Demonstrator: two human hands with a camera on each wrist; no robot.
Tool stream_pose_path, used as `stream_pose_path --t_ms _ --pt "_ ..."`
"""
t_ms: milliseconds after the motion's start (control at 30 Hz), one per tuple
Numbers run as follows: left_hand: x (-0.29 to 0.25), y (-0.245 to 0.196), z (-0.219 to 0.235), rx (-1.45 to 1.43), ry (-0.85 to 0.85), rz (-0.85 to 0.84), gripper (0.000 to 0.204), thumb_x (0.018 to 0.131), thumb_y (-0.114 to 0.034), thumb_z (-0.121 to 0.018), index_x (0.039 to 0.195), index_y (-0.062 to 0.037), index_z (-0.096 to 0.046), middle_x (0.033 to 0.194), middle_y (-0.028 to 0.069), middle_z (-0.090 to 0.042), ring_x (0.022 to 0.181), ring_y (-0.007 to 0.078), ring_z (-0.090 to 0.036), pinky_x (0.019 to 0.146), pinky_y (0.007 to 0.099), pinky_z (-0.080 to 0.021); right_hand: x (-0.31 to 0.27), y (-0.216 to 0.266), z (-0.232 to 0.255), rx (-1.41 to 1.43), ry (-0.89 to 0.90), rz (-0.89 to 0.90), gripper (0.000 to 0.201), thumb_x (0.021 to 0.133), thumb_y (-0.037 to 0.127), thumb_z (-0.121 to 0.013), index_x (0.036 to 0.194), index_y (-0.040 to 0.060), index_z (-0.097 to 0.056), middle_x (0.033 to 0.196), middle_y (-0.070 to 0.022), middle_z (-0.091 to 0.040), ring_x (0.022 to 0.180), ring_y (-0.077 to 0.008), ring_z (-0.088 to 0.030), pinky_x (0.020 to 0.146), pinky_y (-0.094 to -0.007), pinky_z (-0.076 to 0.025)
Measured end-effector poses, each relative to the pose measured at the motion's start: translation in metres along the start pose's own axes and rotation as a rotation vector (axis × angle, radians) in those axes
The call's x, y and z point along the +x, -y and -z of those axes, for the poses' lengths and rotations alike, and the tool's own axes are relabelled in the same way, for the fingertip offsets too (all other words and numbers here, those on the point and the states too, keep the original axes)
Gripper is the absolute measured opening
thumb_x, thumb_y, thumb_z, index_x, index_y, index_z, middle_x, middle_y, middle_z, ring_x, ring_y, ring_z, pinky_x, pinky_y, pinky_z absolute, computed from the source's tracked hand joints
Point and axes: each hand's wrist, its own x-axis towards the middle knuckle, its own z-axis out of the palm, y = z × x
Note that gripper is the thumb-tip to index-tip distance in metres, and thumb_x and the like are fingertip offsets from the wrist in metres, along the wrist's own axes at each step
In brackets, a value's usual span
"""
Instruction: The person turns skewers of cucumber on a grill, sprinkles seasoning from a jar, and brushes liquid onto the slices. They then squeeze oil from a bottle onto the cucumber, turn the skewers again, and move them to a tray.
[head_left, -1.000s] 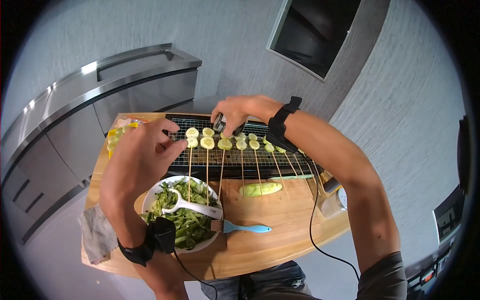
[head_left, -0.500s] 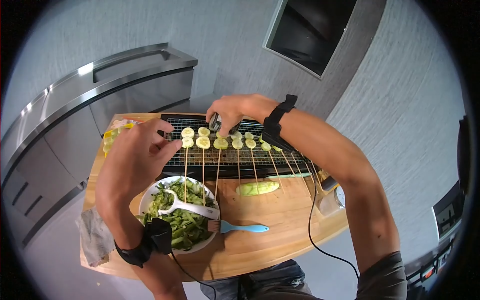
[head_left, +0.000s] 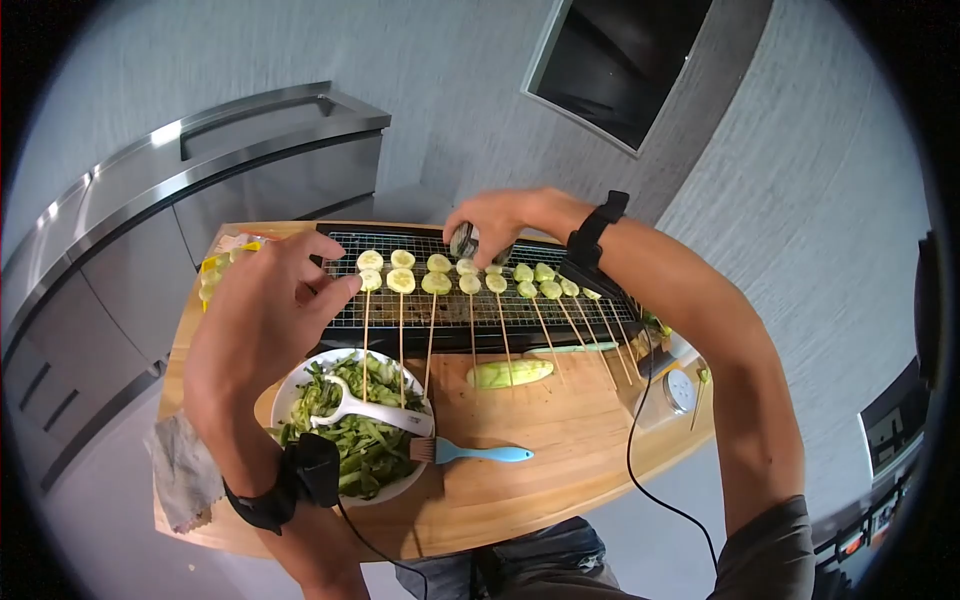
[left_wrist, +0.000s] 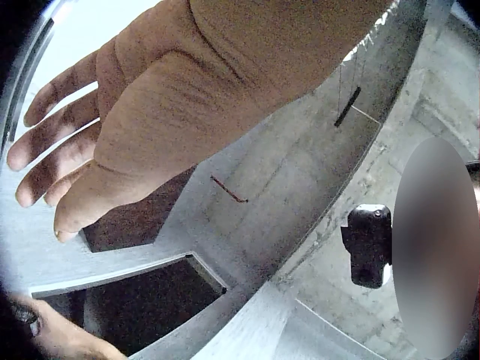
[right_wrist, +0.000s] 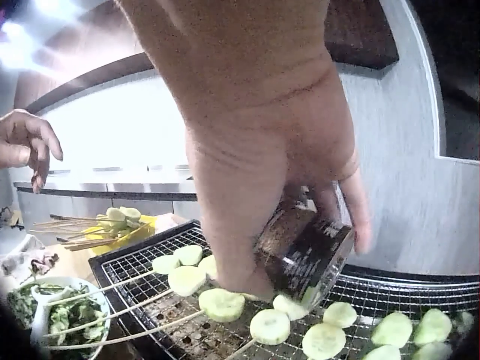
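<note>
The right hand [head_left: 497, 225] grips a tilted jar [right_wrist: 319, 255] over cucumber slices [head_left: 401, 281] at twelve o'clock on the grill [head_left: 490, 342]; the tilt presumably lets contents fall. The left hand [head_left: 268, 290], loosely spread, holding nothing, hovers at ten. Sticks [head_left: 402, 345] point toward six, likely for easy grasping.

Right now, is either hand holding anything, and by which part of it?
The right hand holds a small dark-labelled container, its fingers around the container's sides. The left hand holds nothing.

readable text: none | jar [right_wrist: 319, 259] label: print blurred | white peeler [head_left: 385, 412] mark: too small
</note>
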Motion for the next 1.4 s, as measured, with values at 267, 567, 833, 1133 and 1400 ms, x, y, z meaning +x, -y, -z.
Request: stream_pose_path --t_ms 267,567,833,1133,1400 --pt "0.001 0.001 -0.001 -0.008 -0.007 0.009 0.030 0.090 -0.021 -0.077 0.103 0.0040 -0.067 0.077 0.0187 -0.073 0.071 0.0291 -0.072 0.066 0.0378 -0.054 -0.005 0.008 0.006 0.071 0.103 -0.100 0.074 0.068 0.031 -0.085 0.136 0.0125 -0.064 0.120 -0.0137 -0.072 0.107 -0.0300 -0.069 0.093 -0.0405 -0.055" --pt "0.002 -0.006 0.003 0.025 0.071 0.076 0.034 0.091 -0.018 -0.077 0.113 0.0056 -0.067 0.089 0.0177 -0.075 0.077 0.0225 -0.072 0.071 0.0345 -0.057 0.000 0.010 0.003 -0.069 0.039 -0.056 0.073 0.071 0.030 -0.084 0.138 0.0112 -0.063 0.122 -0.0144 -0.071 0.109 -0.0320 -0.069 0.092 -0.0426 -0.055" --pt "0.001 0.000 -0.002 -0.027 -0.008 -0.012 0.030 0.090 -0.020 -0.077 0.103 0.0051 -0.067 0.080 0.0202 -0.073 0.072 0.0285 -0.072 0.066 0.0369 -0.055 0.002 0.011 0.004 -0.061 0.044 -0.058 0.076 0.070 0.030 -0.085 0.140 0.0128 -0.062 0.119 -0.0154 -0.072 0.108 -0.0331 -0.069 0.092 -0.0425 -0.056" --pt "0.002 0.003 0.004 -0.017 0.081 0.055 0.029 0.092 -0.015 -0.075 0.110 0.0059 -0.067 0.087 0.0182 -0.074 0.076 0.0214 -0.073 0.071 0.0333 -0.057 -0.030 -0.001 0.009 0.079 0.093 0.002 0.073 0.067 0.026 -0.082 0.136 0.0102 -0.064 0.118 -0.0128 -0.073 0.103 -0.0281 -0.069 0.089 -0.0395 -0.055" --pt "0.003 0.001 -0.001 0.017 0.067 0.016 0.028 0.091 -0.015 -0.075 0.111 0.0039 -0.067 0.090 0.0192 -0.074 0.078 0.0241 -0.074 0.071 0.0341 -0.056 -0.023 -0.018 -0.014 -0.006 0.059 -0.054 0.074 0.068 0.028 -0.084 0.137 0.0117 -0.064 0.119 -0.0130 -0.072 0.104 -0.0298 -0.070 0.089 -0.0405 -0.056"
